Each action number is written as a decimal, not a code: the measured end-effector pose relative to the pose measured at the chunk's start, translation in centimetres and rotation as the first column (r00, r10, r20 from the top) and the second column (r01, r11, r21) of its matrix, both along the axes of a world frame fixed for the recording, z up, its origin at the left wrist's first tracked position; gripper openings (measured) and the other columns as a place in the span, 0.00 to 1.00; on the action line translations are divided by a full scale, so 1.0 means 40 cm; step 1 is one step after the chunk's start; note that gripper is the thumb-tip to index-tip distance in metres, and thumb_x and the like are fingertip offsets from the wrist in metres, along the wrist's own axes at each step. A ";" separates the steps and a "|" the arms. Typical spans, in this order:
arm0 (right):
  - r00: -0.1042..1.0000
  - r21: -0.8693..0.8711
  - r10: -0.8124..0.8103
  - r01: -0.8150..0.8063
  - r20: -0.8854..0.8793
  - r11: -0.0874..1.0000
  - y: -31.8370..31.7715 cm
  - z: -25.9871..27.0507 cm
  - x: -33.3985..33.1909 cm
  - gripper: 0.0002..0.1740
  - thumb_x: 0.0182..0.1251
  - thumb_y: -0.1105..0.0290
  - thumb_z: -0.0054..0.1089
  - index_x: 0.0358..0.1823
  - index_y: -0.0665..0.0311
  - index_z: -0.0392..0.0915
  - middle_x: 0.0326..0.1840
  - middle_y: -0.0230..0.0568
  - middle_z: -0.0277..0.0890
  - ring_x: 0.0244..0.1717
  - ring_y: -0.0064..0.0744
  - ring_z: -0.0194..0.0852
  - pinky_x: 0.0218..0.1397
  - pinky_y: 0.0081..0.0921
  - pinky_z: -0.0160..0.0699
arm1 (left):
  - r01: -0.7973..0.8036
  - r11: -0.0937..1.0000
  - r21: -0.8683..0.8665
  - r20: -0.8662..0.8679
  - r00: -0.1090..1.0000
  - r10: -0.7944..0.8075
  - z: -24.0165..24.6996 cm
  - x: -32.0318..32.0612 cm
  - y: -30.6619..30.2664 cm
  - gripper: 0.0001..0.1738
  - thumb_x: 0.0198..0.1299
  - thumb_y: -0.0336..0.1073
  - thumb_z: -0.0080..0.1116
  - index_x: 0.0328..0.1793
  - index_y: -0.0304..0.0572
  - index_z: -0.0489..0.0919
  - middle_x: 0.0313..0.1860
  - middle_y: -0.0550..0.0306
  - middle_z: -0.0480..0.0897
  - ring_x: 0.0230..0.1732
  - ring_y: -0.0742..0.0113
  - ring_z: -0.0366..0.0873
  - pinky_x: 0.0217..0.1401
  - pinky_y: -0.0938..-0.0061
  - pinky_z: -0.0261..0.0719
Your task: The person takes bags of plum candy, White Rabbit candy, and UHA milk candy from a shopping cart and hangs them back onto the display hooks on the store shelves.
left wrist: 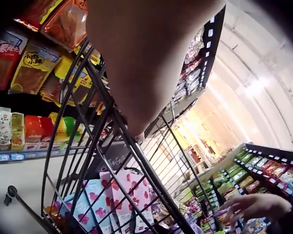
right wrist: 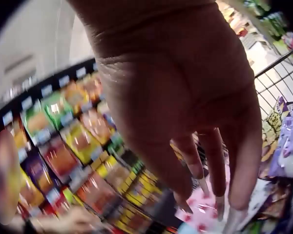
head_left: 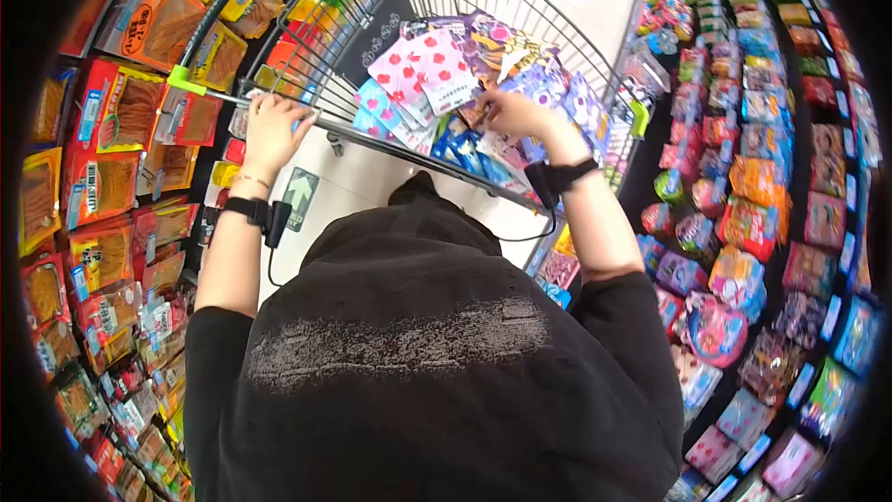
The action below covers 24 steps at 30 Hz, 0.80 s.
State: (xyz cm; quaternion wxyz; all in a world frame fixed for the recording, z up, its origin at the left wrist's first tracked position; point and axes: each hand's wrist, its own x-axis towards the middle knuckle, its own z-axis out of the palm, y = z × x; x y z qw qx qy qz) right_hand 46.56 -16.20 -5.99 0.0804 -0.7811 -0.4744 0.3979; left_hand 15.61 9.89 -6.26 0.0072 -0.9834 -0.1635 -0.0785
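My left hand [head_left: 277, 130] grips the bar of a wire shopping cart [head_left: 367, 141], its fingers bent over the metal. In the left wrist view it is dark against the cart's rim. My right hand [head_left: 522, 115] hangs over the packets in the cart, fingers loosely spread and pointing down, with nothing held in the right wrist view. Just beyond its fingertips lies a pink packet with red prints [head_left: 423, 63]. Light blue packets [head_left: 376, 112] are to the left, purple packets [head_left: 548, 84] to the right, and dark blue packets [head_left: 457, 144] nearer me.
Shelves of red and yellow snack packs [head_left: 116, 121] run close along the left. Tiered shelves of colourful bagged sweets [head_left: 743, 195] line the right. A green arrow sign [head_left: 299, 193] marks the pale floor beneath the cart. A dark panel [head_left: 370, 37] stands inside the cart.
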 end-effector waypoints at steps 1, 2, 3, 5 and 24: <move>0.988 -0.100 0.098 -0.087 0.118 0.991 0.029 -0.095 0.013 0.23 0.51 0.75 0.57 0.52 0.62 0.71 0.40 0.50 0.79 0.43 0.48 0.78 0.43 0.36 0.78 | -0.030 0.999 -0.031 -0.011 1.000 0.029 0.008 0.003 -0.006 0.12 0.56 0.47 0.56 0.38 0.54 0.84 0.37 0.64 0.81 0.48 0.63 0.71 0.59 0.63 0.59; 0.878 -0.217 0.383 -0.330 0.287 0.919 0.040 -0.180 0.018 0.21 0.50 0.76 0.57 0.49 0.64 0.73 0.43 0.52 0.78 0.46 0.50 0.77 0.45 0.37 0.78 | -0.049 0.997 -0.055 -0.043 0.998 0.046 0.014 0.007 -0.010 0.12 0.56 0.47 0.56 0.38 0.54 0.84 0.38 0.64 0.81 0.48 0.63 0.70 0.59 0.63 0.58; 0.854 -0.202 0.386 -0.334 0.348 0.921 0.047 -0.213 0.005 0.19 0.51 0.78 0.56 0.48 0.68 0.73 0.45 0.53 0.77 0.46 0.51 0.77 0.46 0.37 0.78 | -0.069 0.995 -0.077 -0.070 0.995 0.064 0.020 0.014 -0.010 0.11 0.56 0.46 0.56 0.39 0.54 0.84 0.38 0.64 0.81 0.48 0.63 0.70 0.59 0.63 0.58; 0.802 -0.065 0.509 -0.517 0.313 0.854 0.017 -0.448 0.059 0.15 0.56 0.77 0.51 0.47 0.68 0.73 0.49 0.55 0.75 0.47 0.52 0.76 0.48 0.40 0.78 | -0.072 0.994 -0.084 -0.109 0.992 0.063 0.023 0.019 -0.006 0.11 0.57 0.44 0.56 0.41 0.54 0.85 0.38 0.65 0.81 0.48 0.63 0.70 0.58 0.63 0.57; 0.591 -0.331 0.663 -0.579 0.460 0.745 -0.123 -0.495 0.016 0.10 0.55 0.68 0.53 0.28 0.57 0.84 0.32 0.36 0.82 0.36 0.35 0.80 0.42 0.32 0.70 | -0.100 0.991 -0.092 -0.099 0.991 0.091 0.039 0.058 -0.008 0.08 0.56 0.42 0.58 0.36 0.53 0.84 0.33 0.68 0.78 0.44 0.66 0.69 0.55 0.64 0.57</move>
